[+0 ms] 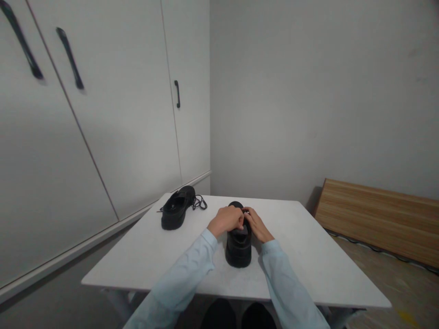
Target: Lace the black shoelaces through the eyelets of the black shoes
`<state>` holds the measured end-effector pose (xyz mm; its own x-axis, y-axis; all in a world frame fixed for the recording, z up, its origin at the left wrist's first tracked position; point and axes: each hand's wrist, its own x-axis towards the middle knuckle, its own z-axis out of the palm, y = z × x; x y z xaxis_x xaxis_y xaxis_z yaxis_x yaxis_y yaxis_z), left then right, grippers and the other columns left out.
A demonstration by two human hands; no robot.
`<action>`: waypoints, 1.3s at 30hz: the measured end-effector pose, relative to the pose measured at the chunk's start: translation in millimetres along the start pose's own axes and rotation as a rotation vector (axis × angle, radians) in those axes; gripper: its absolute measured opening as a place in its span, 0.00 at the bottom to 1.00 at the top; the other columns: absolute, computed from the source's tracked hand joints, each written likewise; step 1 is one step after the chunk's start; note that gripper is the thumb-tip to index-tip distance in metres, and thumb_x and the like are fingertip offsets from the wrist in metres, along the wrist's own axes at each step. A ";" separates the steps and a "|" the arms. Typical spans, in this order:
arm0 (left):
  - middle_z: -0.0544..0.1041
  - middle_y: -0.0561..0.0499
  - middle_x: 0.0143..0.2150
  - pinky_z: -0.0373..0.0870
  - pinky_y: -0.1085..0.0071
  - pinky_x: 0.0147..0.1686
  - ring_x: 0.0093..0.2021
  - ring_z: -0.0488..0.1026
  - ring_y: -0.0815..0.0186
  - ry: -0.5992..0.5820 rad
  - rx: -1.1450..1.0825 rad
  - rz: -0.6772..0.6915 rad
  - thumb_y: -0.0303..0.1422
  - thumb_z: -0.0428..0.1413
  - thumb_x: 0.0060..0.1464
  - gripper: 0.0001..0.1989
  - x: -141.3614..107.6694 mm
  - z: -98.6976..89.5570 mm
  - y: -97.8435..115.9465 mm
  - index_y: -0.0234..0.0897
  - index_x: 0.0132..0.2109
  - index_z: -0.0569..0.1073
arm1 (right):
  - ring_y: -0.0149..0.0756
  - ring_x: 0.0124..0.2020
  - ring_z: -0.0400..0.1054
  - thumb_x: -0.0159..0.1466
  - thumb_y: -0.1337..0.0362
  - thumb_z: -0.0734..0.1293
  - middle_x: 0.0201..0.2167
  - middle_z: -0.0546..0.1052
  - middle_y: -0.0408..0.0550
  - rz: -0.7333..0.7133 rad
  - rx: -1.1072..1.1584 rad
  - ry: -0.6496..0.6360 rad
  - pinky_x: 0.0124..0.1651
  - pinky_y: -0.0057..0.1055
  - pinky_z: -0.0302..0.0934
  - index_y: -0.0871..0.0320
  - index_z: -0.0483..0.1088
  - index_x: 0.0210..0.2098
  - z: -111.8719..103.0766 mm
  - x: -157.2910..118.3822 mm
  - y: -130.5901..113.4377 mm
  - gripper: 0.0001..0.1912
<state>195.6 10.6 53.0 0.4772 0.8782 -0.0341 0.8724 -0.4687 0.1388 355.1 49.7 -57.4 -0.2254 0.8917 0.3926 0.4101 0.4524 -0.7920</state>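
A black shoe (pixel 239 253) stands on the white table in front of me, heel towards me and toe pointing away. My left hand (pixel 227 220) is curled over the lacing area with its fingers closed, and what they pinch is hidden. From the other side, my right hand (pixel 258 225) bends its fingers onto the shoe's upper near the eyelets, gripping its edge close to the left fingertips. A second black shoe (pixel 174 218) sits further left, its loose laces (pixel 200 202) lying beside it on the table.
The white table (pixel 302 265) spans the space before me. White cabinets (pixel 123 114) with dark handles line the left side, and a grey wall (pixel 308 100) rises behind. A wood-grain panel (pixel 373 217) leans at the right, with a dark cable along its base.
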 end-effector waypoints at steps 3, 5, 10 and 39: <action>0.80 0.51 0.36 0.67 0.73 0.35 0.39 0.76 0.62 -0.003 -0.041 -0.008 0.36 0.60 0.50 0.05 0.4 -4.5 -3.4 0.42 0.35 0.79 | 0.40 0.53 0.63 0.66 0.53 0.55 0.48 0.70 0.50 -0.010 0.002 0.005 0.59 0.39 0.54 0.55 0.64 0.48 0.0 -0.2 -0.5 0.17; 0.79 0.52 0.35 0.66 0.74 0.34 0.37 0.76 0.64 -0.015 -0.071 0.008 0.36 0.60 0.50 0.06 0.7 -5.2 -6.7 0.42 0.36 0.79 | 0.40 0.52 0.63 0.66 0.54 0.55 0.48 0.71 0.50 -0.015 0.001 0.011 0.58 0.39 0.55 0.55 0.64 0.47 0.1 -0.5 -1.5 0.16; 0.79 0.53 0.33 0.63 0.76 0.31 0.34 0.75 0.66 -0.019 -0.114 0.086 0.35 0.61 0.49 0.05 3.8 -5.2 -15.9 0.41 0.35 0.78 | 0.40 0.52 0.63 0.66 0.53 0.55 0.48 0.70 0.50 -0.018 -0.006 0.014 0.59 0.39 0.55 0.54 0.64 0.48 1.0 -0.2 -0.3 0.17; 0.77 0.53 0.30 0.60 0.79 0.31 0.32 0.70 0.71 -0.104 -0.351 0.290 0.29 0.59 0.52 0.04 -8.1 -32.8 -36.4 0.33 0.35 0.76 | 0.40 0.52 0.63 0.66 0.52 0.56 0.49 0.70 0.51 -0.019 -0.026 0.009 0.58 0.40 0.55 0.55 0.64 0.49 1.0 1.5 3.6 0.18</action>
<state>156.5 23.7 80.7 0.7198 0.6930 -0.0408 0.6212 -0.6168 0.4834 355.3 52.6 -60.2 -0.2253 0.8831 0.4115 0.4289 0.4691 -0.7720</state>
